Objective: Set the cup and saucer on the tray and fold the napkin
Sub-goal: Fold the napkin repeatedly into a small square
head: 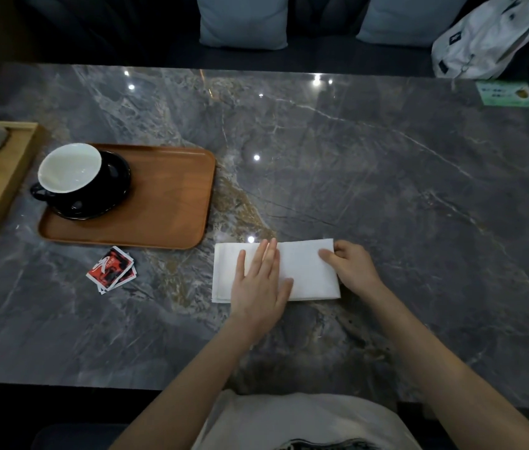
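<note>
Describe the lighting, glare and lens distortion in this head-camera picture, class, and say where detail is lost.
Head view: dim overall; small ceiling-light reflections dot the polished marble table. The white napkin and the cup interior are the brightest areas. Wide-angle bending curves the table's edges. The pale wooden tray at the left edge looks soft, and the seating behind falls into near-black shadow.

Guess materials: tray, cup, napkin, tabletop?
Tray: looks like wood, satin brown, faint grain.
Cup: likely glazed ceramic, black outside, glossy white inside.
Napkin: white, matte, layered edges; paper or cloth, can't tell.
Tabletop: polished marble-look grey stone, veined, mirrors ceiling lights; could be laminate.
</note>
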